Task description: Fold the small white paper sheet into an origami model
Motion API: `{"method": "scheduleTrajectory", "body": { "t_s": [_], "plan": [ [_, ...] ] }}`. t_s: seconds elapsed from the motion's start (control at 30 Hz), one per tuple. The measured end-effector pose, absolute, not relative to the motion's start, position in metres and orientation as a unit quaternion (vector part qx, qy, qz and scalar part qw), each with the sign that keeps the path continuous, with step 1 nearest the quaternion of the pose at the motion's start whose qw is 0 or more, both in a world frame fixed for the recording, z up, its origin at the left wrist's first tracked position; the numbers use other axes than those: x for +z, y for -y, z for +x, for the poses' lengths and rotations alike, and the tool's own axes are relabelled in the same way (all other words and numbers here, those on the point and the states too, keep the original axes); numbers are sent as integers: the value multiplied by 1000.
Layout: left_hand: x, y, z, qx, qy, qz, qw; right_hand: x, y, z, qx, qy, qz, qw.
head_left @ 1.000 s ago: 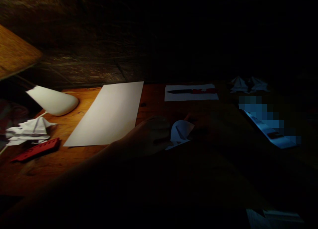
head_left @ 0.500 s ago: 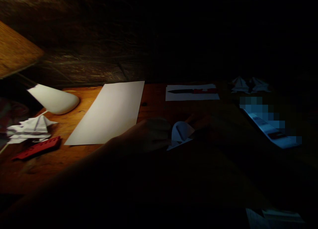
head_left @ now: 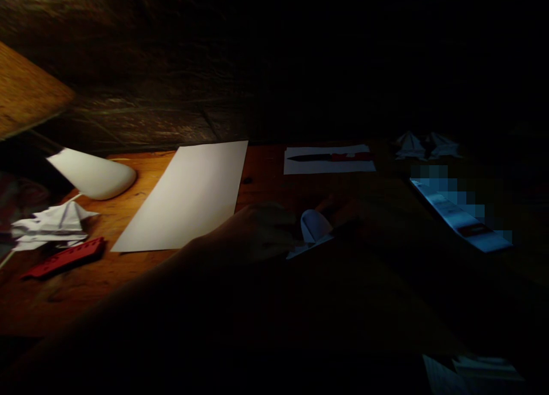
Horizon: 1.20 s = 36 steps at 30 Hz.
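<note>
A small white paper (head_left: 315,226), partly folded with a curved flap standing up, is between my two hands in the shadowed middle of the table. My left hand (head_left: 268,230) comes in from the lower left, its fingers closed on the paper's left side. My right hand (head_left: 349,215) is at the paper's right corner, pinching it; deep shadow hides most of its fingers. Just behind lies a knife (head_left: 330,156) with a dark blade and red handle, resting on a small stack of white paper (head_left: 295,167).
A large white sheet (head_left: 189,195) lies left of centre. Further left are a lamp base (head_left: 96,175), a lampshade (head_left: 30,92), a folded paper shape (head_left: 55,223) and a red perforated object (head_left: 68,258). To the right are two folded paper pieces (head_left: 412,146) and a lit screen (head_left: 458,215).
The paper's curved flap has become narrower between my hands, and its shape has shifted slightly. Both hands stay at nearly the same place. The view has moved slightly.
</note>
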<state>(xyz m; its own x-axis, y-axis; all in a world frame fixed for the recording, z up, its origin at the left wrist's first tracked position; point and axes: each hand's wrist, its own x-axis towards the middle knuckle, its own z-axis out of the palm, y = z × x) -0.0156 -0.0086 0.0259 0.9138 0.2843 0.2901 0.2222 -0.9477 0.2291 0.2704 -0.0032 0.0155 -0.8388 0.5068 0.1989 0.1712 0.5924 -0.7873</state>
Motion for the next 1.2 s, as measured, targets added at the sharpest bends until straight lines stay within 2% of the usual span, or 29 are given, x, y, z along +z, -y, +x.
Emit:
{"method": "scheduleTrajectory", "body": {
  "t_s": [0.27,0.67,0.87,1.1,1.2],
  "plan": [
    [27,4,-14,153,-123,969,151,19,5,270,429,860,-201,191],
    [35,9,-15,124,-129,978,103,7,-1,275,451,855,-163,200],
    [38,10,-16,112,-135,978,117,6,-4,276,436,865,-164,190],
    [33,10,-13,135,-148,970,138,8,0,273,444,858,-175,192],
    [25,9,-8,161,-158,967,115,5,-1,274,441,857,-153,216]
  ]
}}
